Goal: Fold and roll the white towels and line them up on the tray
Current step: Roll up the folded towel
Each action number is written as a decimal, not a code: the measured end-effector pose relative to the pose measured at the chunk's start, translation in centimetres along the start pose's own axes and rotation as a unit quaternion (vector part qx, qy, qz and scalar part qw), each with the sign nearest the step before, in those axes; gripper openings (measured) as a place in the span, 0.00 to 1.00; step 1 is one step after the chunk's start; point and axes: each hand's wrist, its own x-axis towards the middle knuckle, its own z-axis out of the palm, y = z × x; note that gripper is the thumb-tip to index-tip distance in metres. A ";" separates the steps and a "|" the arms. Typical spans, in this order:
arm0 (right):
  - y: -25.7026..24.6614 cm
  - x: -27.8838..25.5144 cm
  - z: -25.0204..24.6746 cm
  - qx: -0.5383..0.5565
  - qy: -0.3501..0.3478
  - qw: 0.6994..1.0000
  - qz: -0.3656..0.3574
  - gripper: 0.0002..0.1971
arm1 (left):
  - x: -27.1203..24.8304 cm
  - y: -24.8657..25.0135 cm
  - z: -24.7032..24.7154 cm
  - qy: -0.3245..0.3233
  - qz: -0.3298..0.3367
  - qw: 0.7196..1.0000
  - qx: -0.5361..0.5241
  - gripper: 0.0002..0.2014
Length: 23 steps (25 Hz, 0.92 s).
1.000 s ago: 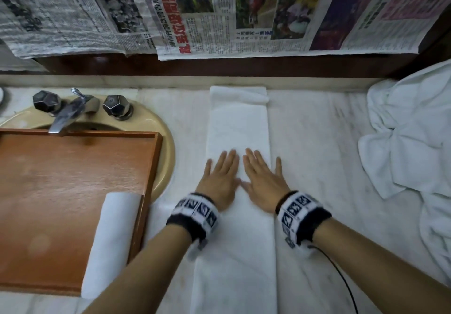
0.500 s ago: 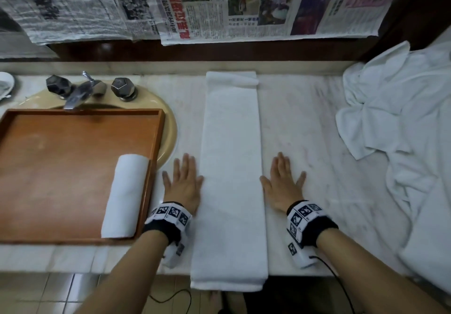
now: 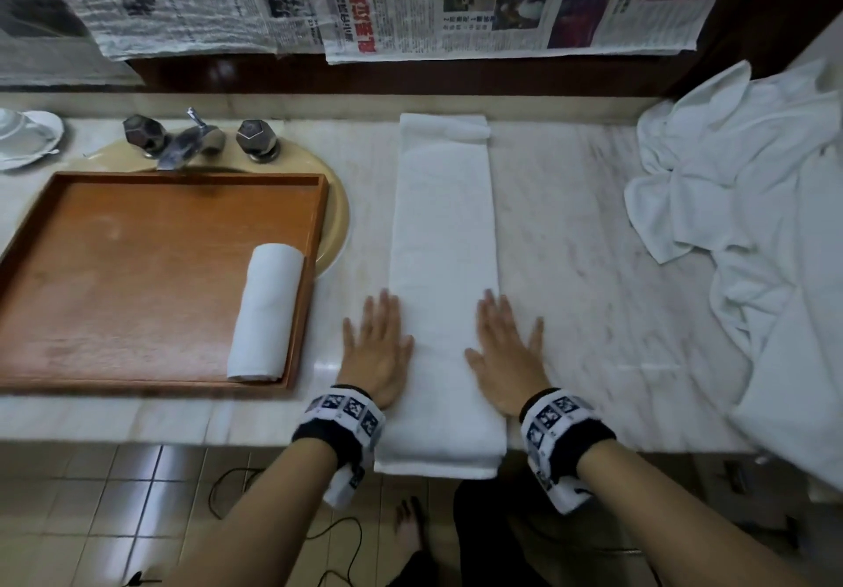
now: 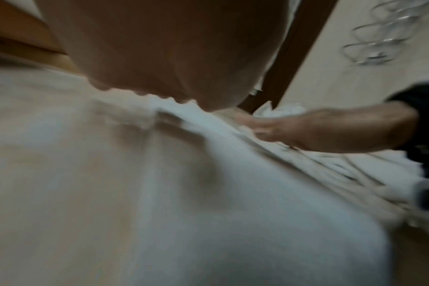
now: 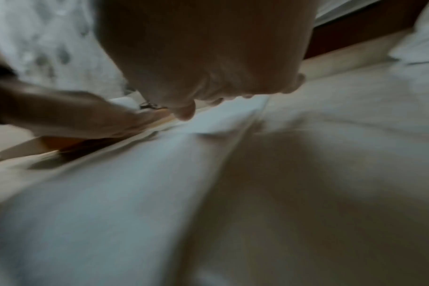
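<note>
Now hands (image 3: pixel 442 358) nearer the folded towel (image 3: pixel 444 230).

Marble counter (image 3: pixel 570 267) carries a folded towel strip (image 3: pixel 444 244); wooden tray (image 3: pixel 137 267); crumpled towels (image 3: pixel 752 185).

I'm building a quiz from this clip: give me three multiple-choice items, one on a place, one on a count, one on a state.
1. Where does the rolled white towel lie?
A. at the right side of the brown wooden tray
B. in the sink
C. on the floor

2. How many rolled towels are on the tray?
A. three
B. one
C. none

3. How do the left hand and right hand lie on the long folded white towel?
A. fists
B. pinching a corner
C. flat, fingers straight

Answers: 1 A, it lies along the tray's right rim; 2 B, a single roll shows; 3 C, both palms press the strip's edges.
</note>
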 end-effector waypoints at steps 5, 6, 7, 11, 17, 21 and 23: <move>-0.5 -0.6 1.9 -0.009 -0.031 0.999 -0.008 0.33 | -1.2 -0.4 1.2 -0.021 0.030 0.999 -0.003 0.29; 0.0 -0.4 1.6 -0.009 -0.034 0.999 0.011 0.34 | -1.1 -1.0 0.8 -0.026 0.007 1.000 0.005 0.29; 0.2 -0.2 1.5 -0.012 -0.036 0.999 0.014 0.34 | -1.1 -1.2 0.6 -0.031 -0.005 0.999 0.020 0.29; -0.1 1.5 0.2 -0.023 -0.046 0.999 0.000 0.34 | 0.4 0.2 -0.3 -0.034 -0.026 0.996 0.073 0.30; 0.7 6.3 -2.9 -0.023 -0.045 0.999 0.006 0.34 | 5.7 0.4 -3.2 -0.043 -0.045 0.994 0.093 0.30; -0.4 7.3 -5.1 -0.024 -0.019 0.999 0.015 0.34 | 7.6 1.8 -5.2 -0.028 -0.073 0.992 0.095 0.31; -1.8 5.1 -3.2 -0.046 -0.002 0.999 -0.026 0.34 | 5.4 3.0 -3.5 -0.014 -0.024 0.995 0.098 0.31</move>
